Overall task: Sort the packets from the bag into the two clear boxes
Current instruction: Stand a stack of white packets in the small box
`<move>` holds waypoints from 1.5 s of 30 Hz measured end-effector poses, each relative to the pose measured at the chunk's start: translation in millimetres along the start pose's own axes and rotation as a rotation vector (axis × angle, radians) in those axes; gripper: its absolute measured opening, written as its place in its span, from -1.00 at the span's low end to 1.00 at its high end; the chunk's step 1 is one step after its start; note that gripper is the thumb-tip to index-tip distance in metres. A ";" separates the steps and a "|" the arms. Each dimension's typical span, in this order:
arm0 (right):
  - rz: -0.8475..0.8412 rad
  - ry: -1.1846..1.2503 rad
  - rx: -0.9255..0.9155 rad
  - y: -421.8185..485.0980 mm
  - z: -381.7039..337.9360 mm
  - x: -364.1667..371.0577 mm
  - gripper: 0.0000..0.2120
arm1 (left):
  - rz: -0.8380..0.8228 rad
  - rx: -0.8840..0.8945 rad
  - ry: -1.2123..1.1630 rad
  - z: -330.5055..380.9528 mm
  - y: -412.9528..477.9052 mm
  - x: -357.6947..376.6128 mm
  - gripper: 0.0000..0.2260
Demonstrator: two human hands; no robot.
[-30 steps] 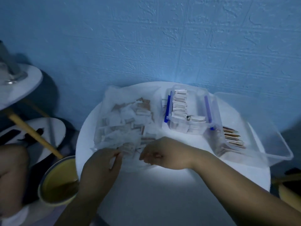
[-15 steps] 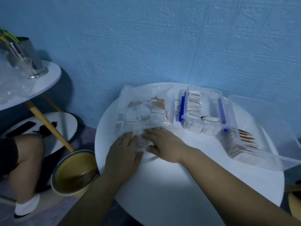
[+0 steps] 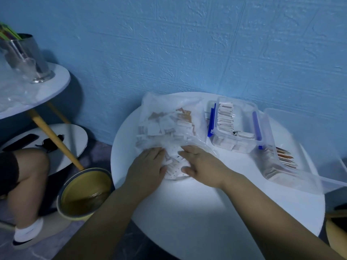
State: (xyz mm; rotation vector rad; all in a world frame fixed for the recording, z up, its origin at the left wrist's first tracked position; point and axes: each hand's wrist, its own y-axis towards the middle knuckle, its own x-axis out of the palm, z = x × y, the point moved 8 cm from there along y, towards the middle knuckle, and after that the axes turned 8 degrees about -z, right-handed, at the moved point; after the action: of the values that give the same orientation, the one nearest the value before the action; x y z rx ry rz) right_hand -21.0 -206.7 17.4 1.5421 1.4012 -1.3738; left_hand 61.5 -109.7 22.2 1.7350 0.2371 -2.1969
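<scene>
Pressed left hand (image 3: 148,170) and right hand (image 3: 203,166) flat on near end of the bag (image 3: 169,104).
Gripped nothing, fingers straight, side by side; saw packets (image 3: 161,126) just beyond, bag running near to far; judged small box (image 3: 242,117) and large box (image 3: 304,132), both right, nearer the right hand.

Left hand (image 3: 148,169): palm down, fingers straight and close together, pointing away from the body, pressed flat on the near end of the bag (image 3: 155,109). Left forearm comes up from the bottom of the frame, crossing the near-left edge of the table (image 3: 206,212).

Right hand (image 3: 201,164): palm down, fingers extended to the left, thumb spread toward the body, just beside the left hand. Right forearm runs diagonally in from the lower right. Both arms bare.
</scene>
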 end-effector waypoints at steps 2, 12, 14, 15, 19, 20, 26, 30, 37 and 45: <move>-0.001 0.028 0.006 -0.7 3.3 -0.6 -0.51 | 0.008 0.046 -0.069 1.7 -2.6 -1.1 -0.62; -0.061 0.170 0.005 -14.6 6.6 -1.9 -0.45 | -0.105 -0.014 -0.054 4.1 2.0 -0.5 -0.44; -0.049 0.142 0.013 -14.7 4.8 -5.6 -0.46 | -0.113 -0.045 -0.101 6.0 4.0 -2.8 -0.41; -0.035 0.133 0.018 -14.7 3.8 -8.3 -0.47 | -0.106 -0.065 -0.140 4.7 4.3 -3.6 -0.41; 0.005 0.162 0.023 -14.7 5.3 -15.2 -0.49 | 0.007 -0.140 -0.380 -2.9 -1.2 -12.2 -0.71; -0.007 0.173 0.009 -15.6 5.2 -14.6 -0.45 | 0.047 -0.168 -0.439 -7.1 -3.5 -15.8 -0.83; -0.062 0.161 0.027 -17.7 10.4 -8.7 -0.41 | 0.156 -0.307 -0.664 -19.1 -15.6 -29.2 -0.76; 0.188 0.054 -0.044 -20.3 6.9 -24.1 -0.73 | 0.211 -0.303 -0.732 -15.5 -20.0 -26.7 -0.73; 0.617 0.152 -0.086 -43.3 9.5 -50.5 -0.86 | 0.269 -0.384 -0.930 -16.7 -20.6 -16.6 -0.87; 0.470 1.183 0.228 -40.0 22.9 -31.7 -0.91 | 0.251 -0.501 -1.512 3.3 -12.2 12.5 -0.84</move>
State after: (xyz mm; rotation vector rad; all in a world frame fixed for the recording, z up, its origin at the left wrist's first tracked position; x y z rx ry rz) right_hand -61.9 -228.0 49.1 2.8234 1.2981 -0.2517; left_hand 51.7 -101.3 10.0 -0.3246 0.1272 -2.3051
